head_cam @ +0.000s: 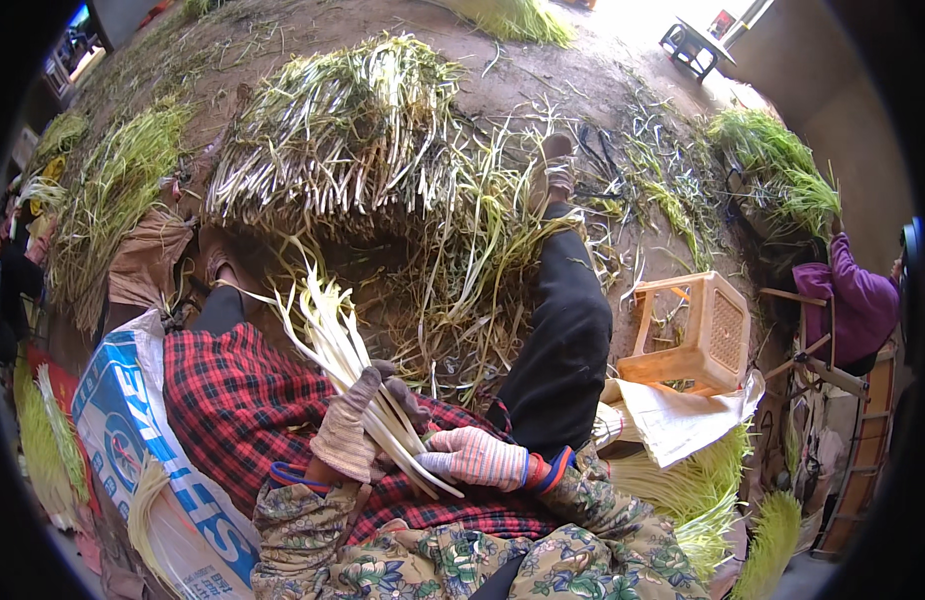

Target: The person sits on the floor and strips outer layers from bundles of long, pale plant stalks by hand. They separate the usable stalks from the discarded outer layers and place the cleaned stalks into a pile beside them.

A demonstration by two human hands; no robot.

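My left hand [353, 431], in a striped, soiled glove, is closed around a bunch of pale leafy stalks [335, 337] slanting across my lap. My right hand [473, 457], in a striped glove with a red and blue cuff, touches the lower ends of these stalks; whether it grips any cannot be told. Under both hands lies a red and black plaid cloth [237, 397]. Beyond my feet rests a large heap of similar stalks [342, 127], green at the top, white at the near ends.
Right of my leg lie an orange plastic stool [691, 334], a white sheet [680, 420] and more stalks [695, 480]. A printed woven sack [162, 450] is at my left. Loose leaves litter the floor between my legs. A person in purple [845, 300] sits far right; others are partly visible far left.
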